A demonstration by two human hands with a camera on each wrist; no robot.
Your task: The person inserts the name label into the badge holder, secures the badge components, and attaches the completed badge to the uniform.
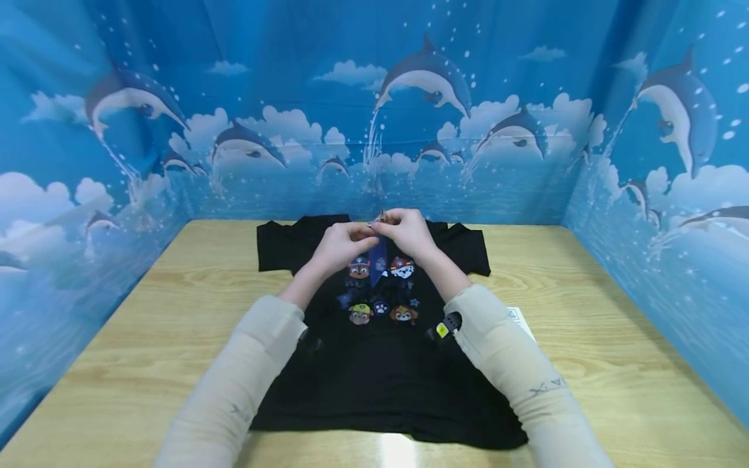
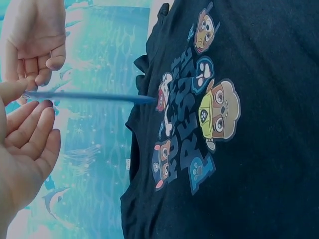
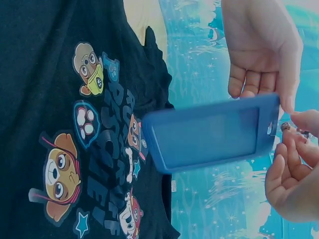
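A blue card holder [image 3: 209,134] with a clear window and a slot at one end hangs upright between both hands, above a black T-shirt [image 1: 386,383]. My left hand [image 1: 342,248] pinches its slotted end between thumb and fingers, as the right wrist view shows. The right hand [image 1: 407,233] pinches a small metal clip [image 3: 285,127] right at the slot. Edge-on in the left wrist view, the holder [image 2: 94,95] looks like a thin bar. Cartoon dog faces [image 1: 359,314] and lettering are printed on the shirt's chest.
The shirt lies spread on a wooden table [image 1: 175,338], sleeves toward the back. Beside my right forearm, a white printed paper [image 1: 523,323] is partly hidden. A blue dolphin-print curtain [image 1: 328,84] stands behind the table and along both sides.
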